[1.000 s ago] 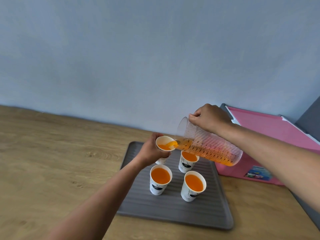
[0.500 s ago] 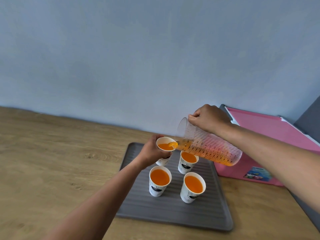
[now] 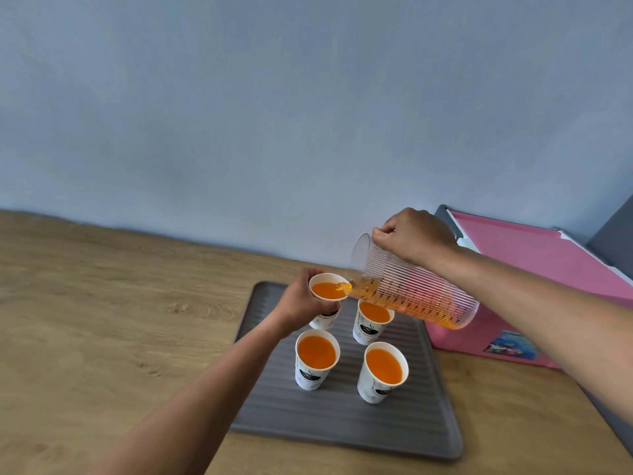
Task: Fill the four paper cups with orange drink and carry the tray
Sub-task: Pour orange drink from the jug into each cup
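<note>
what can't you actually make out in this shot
Head view, the only one:
- held cup: its wall is mostly hidden by the left hand; whether its base touches the tray is unclear.
- jug: scale marks too small to read; the right hand hides any handle.
- pink box: right end cut off by the frame edge; sticker blurred.

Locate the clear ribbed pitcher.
In the head view, the clear ribbed plastic pitcher is right of centre, tilted in the right hand, its spout at the white paper cup held by the left hand.
</note>
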Demonstrator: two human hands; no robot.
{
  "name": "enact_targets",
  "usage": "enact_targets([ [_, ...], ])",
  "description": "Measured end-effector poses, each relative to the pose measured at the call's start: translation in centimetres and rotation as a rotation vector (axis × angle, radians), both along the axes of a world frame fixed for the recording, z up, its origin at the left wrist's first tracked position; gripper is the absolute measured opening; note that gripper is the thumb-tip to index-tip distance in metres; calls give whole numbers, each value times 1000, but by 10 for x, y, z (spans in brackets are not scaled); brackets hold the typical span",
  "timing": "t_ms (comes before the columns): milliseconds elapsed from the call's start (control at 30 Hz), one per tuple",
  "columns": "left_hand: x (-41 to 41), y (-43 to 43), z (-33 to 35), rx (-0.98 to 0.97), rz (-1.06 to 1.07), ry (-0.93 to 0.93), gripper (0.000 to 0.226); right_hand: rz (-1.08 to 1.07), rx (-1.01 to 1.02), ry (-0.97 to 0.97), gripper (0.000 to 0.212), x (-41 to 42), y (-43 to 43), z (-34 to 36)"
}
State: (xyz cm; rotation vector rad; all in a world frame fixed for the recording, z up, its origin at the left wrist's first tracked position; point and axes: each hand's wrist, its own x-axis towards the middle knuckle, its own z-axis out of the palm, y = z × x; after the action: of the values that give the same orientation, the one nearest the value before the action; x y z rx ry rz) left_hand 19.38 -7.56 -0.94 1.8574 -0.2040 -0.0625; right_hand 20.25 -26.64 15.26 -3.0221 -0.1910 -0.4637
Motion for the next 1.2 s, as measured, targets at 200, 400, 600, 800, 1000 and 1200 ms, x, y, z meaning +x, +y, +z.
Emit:
enact_targets([
  [200,1,-1,-2,6,1,2,71,6,12,8,46,3,-1,-3],
  [400,3,-1,-4,10,0,8,71,-13,43,3,47,3,-5,-6],
  [600,5,-4,-7,20,1,16,74,-18,83,8,49,1,-12,-11],
  [800,8,-5,-8,30,-3,13,75,-29,211,26,51,-3,-24,-19],
  [1000,14,-5,-7,5,-6,24,71,-84,372,26,51,-7,-40,-26],
  [1200,21,-3,-18,26,7,46,71,-122,569,-78,52,-18,-59,-23],
])
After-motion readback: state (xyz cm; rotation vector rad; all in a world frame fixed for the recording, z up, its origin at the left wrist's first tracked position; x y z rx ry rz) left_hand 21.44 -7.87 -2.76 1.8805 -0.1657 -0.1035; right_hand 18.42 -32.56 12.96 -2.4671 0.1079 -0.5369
